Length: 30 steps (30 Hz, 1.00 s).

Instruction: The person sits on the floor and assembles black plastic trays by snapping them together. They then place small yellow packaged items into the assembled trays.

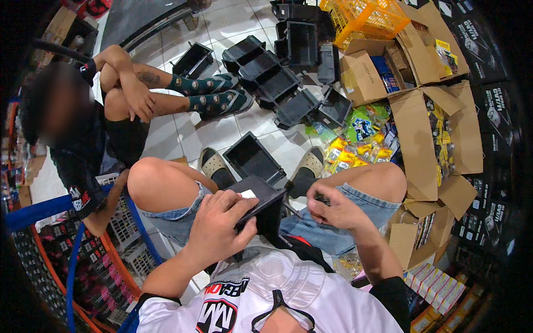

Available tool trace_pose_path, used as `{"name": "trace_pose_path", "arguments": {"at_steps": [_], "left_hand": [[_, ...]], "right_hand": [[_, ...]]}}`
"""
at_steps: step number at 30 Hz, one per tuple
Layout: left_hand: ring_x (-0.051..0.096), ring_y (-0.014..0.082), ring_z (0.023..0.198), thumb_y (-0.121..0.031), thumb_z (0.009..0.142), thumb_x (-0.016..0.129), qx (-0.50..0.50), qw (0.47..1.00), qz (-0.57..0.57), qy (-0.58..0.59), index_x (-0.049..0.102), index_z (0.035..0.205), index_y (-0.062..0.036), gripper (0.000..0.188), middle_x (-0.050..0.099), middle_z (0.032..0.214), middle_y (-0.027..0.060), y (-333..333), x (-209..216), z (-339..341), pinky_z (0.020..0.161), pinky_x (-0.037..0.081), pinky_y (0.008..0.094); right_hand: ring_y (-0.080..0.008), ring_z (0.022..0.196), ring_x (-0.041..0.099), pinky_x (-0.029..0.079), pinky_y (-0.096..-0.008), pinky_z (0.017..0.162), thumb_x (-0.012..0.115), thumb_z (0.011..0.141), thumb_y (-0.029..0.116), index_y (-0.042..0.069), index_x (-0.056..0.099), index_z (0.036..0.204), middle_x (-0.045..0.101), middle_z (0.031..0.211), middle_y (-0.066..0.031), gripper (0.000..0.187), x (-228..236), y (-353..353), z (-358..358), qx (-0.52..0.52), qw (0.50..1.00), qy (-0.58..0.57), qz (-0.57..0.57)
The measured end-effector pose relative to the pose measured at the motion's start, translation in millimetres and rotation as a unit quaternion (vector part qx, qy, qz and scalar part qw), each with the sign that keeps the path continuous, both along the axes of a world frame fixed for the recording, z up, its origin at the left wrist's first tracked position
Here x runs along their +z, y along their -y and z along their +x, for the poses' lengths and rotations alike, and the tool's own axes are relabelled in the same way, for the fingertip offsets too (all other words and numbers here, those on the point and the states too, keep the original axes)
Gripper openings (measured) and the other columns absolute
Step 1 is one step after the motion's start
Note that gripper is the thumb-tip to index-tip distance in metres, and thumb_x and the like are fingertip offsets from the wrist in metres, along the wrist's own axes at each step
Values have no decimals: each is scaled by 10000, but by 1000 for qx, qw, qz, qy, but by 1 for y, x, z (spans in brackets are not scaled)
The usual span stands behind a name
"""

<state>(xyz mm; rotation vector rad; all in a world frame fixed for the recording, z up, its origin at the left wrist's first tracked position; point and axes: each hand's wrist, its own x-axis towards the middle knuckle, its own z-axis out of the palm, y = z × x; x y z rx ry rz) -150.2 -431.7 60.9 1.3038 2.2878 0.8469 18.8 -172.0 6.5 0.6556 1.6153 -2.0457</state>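
Note:
Over my lap, a black plastic bin (265,191) is tipped on its side. My left hand (222,219) grips its near left edge, fingers over its outer face beside a small white patch (247,194). My right hand (333,206) is curled just right of the bin, with something small and dark at its fingertips that I cannot make out. Between that hand and the bin a thin rod (292,208) sticks out. Another black bin (253,157) stands upright on the floor between my feet, partly behind the held one.
Several black bins (266,77) lie ahead on the tiles. Yellow packets (355,152) are heaped to the right, beside open cardboard boxes (413,144) and a yellow crate (369,19). At the left sits another person (72,133), near a blue-framed rack (136,222).

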Motion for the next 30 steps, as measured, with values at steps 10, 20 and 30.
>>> {"name": "trace_pose_path", "arguments": {"at_steps": [10,20,30], "left_hand": [[660,370,1005,-506,847,777,-183,981,-59,9,672,1244,-64,604,677,1075,139,-19,62,-34,889,521,447],[720,338,921,-421,838,671,-209,969,-124,-47,657,1197,45,588,730,1016,202,-12,39,11,851,544,425],[625,302,648,-203,720,682,-80,996,34,-3,739,961,-13,312,659,765,121,9,22,-11,609,540,411]], "right_hand": [[-470,863,679,557,-513,774,648,929,299,17,697,1036,684,886,-285,305,50,32,-54,256,926,-133,242],[-415,766,700,554,-525,673,614,973,352,30,645,990,690,799,-207,324,65,65,-41,360,846,-212,333],[-227,754,696,543,-376,639,602,1034,272,112,642,1264,714,896,-122,283,27,-1,12,189,965,-47,175]]}}
